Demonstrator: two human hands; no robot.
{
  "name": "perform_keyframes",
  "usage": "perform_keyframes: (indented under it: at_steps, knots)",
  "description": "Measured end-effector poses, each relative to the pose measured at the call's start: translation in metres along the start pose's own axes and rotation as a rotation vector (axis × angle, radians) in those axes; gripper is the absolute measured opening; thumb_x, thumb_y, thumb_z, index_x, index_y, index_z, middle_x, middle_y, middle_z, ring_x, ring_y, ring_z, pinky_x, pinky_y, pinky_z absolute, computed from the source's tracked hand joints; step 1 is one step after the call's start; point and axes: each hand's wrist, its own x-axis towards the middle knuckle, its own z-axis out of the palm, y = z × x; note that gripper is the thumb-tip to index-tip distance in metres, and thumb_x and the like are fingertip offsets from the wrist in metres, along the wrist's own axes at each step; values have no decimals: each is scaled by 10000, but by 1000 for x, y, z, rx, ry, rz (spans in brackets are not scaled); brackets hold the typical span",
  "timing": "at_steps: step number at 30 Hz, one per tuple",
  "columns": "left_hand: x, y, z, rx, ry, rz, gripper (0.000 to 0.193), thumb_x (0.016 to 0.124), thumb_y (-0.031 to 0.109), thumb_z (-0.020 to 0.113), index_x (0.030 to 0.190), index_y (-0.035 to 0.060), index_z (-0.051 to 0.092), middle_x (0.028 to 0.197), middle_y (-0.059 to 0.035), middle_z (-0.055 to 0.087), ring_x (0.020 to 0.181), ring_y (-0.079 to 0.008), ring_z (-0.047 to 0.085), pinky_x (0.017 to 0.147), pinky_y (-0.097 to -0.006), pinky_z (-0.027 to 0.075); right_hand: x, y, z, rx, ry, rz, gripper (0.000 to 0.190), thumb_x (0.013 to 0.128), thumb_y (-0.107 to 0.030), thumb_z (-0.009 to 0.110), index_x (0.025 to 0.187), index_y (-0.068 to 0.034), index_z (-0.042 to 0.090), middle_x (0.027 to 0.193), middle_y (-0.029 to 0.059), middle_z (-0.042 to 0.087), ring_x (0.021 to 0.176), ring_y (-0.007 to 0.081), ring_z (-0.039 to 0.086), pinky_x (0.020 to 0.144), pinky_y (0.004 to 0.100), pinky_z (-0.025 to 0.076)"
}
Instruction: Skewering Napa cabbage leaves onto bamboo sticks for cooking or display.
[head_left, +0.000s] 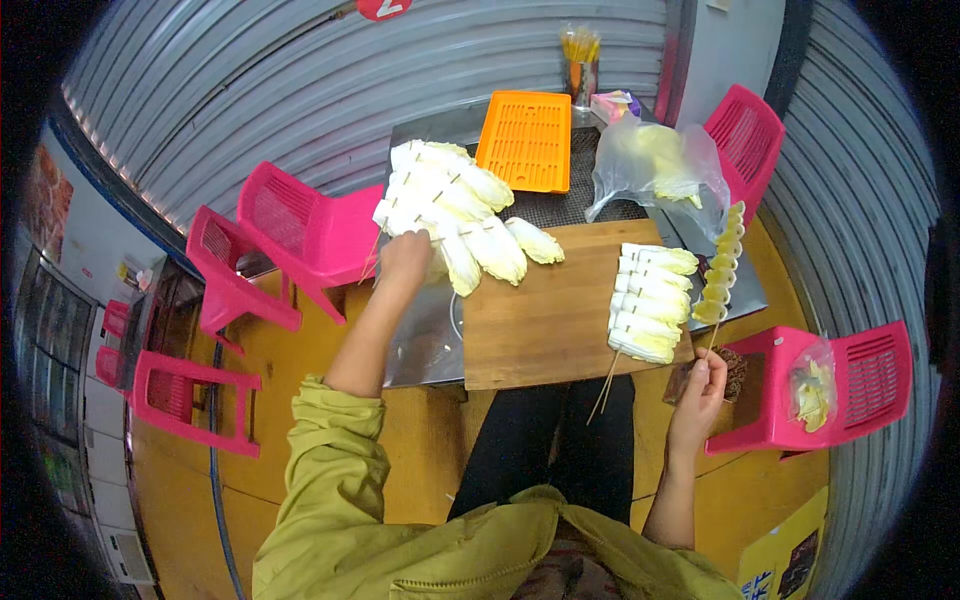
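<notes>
My left hand (405, 262) is curled at the edge of a pile of skewered napa cabbage leaves (442, 187), closed on the near end of a skewer of leaves (491, 247). Its fingertips are partly hidden. Between the thumb and fingers of my right hand (699, 382) is the bare end of a bamboo skewer, held upright and threaded with yellowish round pieces (720, 270). Several skewers of shorter cabbage pieces (651, 304) lie side by side on the right of a wooden cutting board (540, 322), sticks pointing towards me.
Behind the board lies an orange slotted tray (525, 142). A clear plastic bag of leaves (660, 157), a tissue pack (615, 105) and a metal holder of sticks (581, 75) stand near it. Pink plastic chairs flank the table; one chair (874, 390) at right bears another bag (812, 394).
</notes>
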Motion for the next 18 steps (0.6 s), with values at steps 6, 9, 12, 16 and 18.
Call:
perform_keyframes:
  at_steps: [6, 9, 12, 16, 18]
  knots:
    - [-50, 6, -43, -254, -23, 12, 194, 804, 177, 510, 779, 3, 592, 704, -173, 611, 650, -293, 602, 564, -361, 467, -17, -12, 36, -236, -183, -124, 186, 885, -175, 454, 998, -32, 490, 712, 0, 458, 608, 82, 410, 544, 218, 340]
    - [-91, 17, -43, -972, -38, -98, 177, 849, 179, 507, 814, 8, 542, 563, -30, 499, 518, -108, 447, 491, -256, 370, -31, -5, 66, -367, -372, -29, 225, 870, -181, 465, 1028, -21, 479, 734, 90, 516, 651, 167, 480, 600, 278, 388]
    - [-124, 43, -47, -1354, -199, -264, 122, 873, 173, 489, 846, 55, 505, 572, 36, 452, 535, -42, 399, 483, -199, 320, -43, 16, 98, -442, -514, -55, 233, 859, -175, 465, 1027, -15, 476, 761, 166, 539, 706, 292, 527, 647, 366, 416]
    - [-155, 88, -49, -1802, -224, -292, 112, 901, 185, 454, 904, 77, 480, 601, 33, 454, 504, -29, 380, 446, -171, 286, -52, 24, 112, -589, -601, -378, 244, 847, -187, 474, 1006, -3, 477, 842, 205, 554, 781, 355, 532, 707, 440, 408]
    - [-161, 105, -47, -1882, -274, -363, 111, 900, 184, 457, 910, 76, 480, 603, 30, 458, 492, -26, 380, 431, -166, 278, -47, 7, 109, -525, -609, -446, 239, 855, -195, 464, 999, -6, 478, 821, 198, 562, 779, 349, 543, 695, 435, 415]
